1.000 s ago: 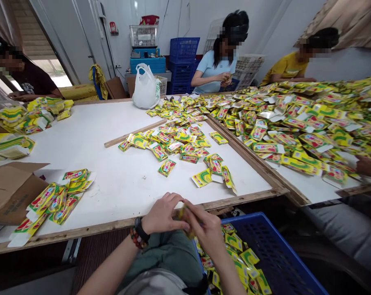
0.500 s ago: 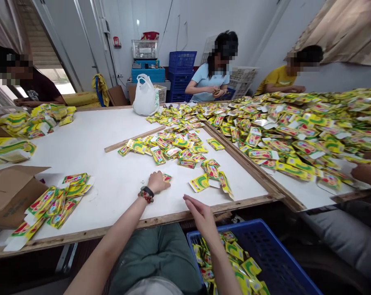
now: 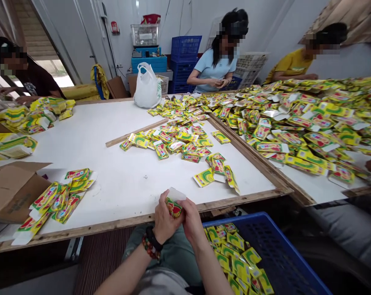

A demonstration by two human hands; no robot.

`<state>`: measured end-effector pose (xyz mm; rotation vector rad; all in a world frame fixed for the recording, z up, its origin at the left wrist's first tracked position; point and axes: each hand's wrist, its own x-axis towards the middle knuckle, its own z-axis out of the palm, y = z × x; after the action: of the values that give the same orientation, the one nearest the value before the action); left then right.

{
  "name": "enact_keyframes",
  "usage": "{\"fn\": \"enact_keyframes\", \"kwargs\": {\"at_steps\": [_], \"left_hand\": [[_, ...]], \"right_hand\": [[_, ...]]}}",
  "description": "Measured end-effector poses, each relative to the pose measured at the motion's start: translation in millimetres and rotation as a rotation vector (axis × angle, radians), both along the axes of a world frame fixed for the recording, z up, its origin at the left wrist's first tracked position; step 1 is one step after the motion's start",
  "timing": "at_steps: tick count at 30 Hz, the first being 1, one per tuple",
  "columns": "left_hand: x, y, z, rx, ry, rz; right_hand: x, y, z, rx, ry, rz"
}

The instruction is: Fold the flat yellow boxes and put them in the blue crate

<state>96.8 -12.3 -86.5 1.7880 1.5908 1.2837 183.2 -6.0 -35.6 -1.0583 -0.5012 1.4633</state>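
Observation:
Over the table's front edge, both my hands are on one small yellow-green carton (image 3: 174,208) with red print and a white flap standing up. My left hand (image 3: 165,221), with a black band and a beaded bracelet at the wrist, wraps round its left side. Against its right side lies my right hand (image 3: 191,215), closed on it, the fingers partly hidden. Beyond them on the white table (image 3: 124,180), like cartons lie in a loose pile (image 3: 176,141). A few more cartons (image 3: 218,170) sit nearer, to the right.
Below the table edge at right stands a blue crate (image 3: 283,250) holding many cartons. At left, cartons (image 3: 62,196) lie by a brown cardboard box (image 3: 16,192). Wooden strips (image 3: 247,159) divide the table from a large carton heap (image 3: 311,123). Co-workers sit around; a white bag (image 3: 147,88) stands behind.
My left hand has brought the carton from the tabletop back toward me. My right hand has moved in from the right and now holds the carton too.

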Motion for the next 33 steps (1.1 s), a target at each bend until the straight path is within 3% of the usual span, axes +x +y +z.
{"fn": "enact_keyframes", "kwargs": {"at_steps": [4, 8, 10, 13, 17, 23, 24, 26, 29, 30, 32, 33], "left_hand": [[-3, 2, -7.7, 0.097, 0.053, -0.122], [-5, 5, 3.1, 0.079, 0.031, -0.218], [-5, 6, 9.3, 0.038, 0.009, -0.268], [-5, 9, 14.5, -0.127, 0.015, -0.337], [-4, 12, 13.8, -0.215, 0.061, -0.282], [-3, 6, 15.6, -0.244, 0.005, -0.225], [-5, 7, 18.2, -0.245, 0.005, -0.265], [-14, 17, 26.6, -0.209, 0.062, -0.484], [-41, 63, 47.4, -0.114, 0.329, -0.887], [-54, 87, 56.1, -0.109, 0.45, -0.854], [-84, 142, 73.7, -0.251, 0.705, -0.319], [-99, 170, 81.5, -0.298, 0.738, -0.149]], "right_hand": [[15, -5, -0.3, 0.107, -0.193, 0.101], [24, -13, -0.6, 0.319, -0.505, 0.181], [25, -13, -2.2, 0.373, -0.679, 0.145], [24, -7, -2.8, 0.325, -0.795, 0.052], [25, 1, 3.8, 0.299, -0.782, 0.113], [21, -3, 3.9, 0.461, -0.85, 0.294], [21, -5, 1.7, 0.474, -0.881, 0.286], [29, -12, -2.4, 0.471, -0.922, 0.239], [68, -30, -6.1, 0.351, -1.005, 0.165], [87, -39, -6.9, 0.277, -1.056, 0.149], [131, -57, -9.0, 0.095, -1.183, 0.149], [151, -67, -10.6, 0.012, -1.231, 0.141]]}}
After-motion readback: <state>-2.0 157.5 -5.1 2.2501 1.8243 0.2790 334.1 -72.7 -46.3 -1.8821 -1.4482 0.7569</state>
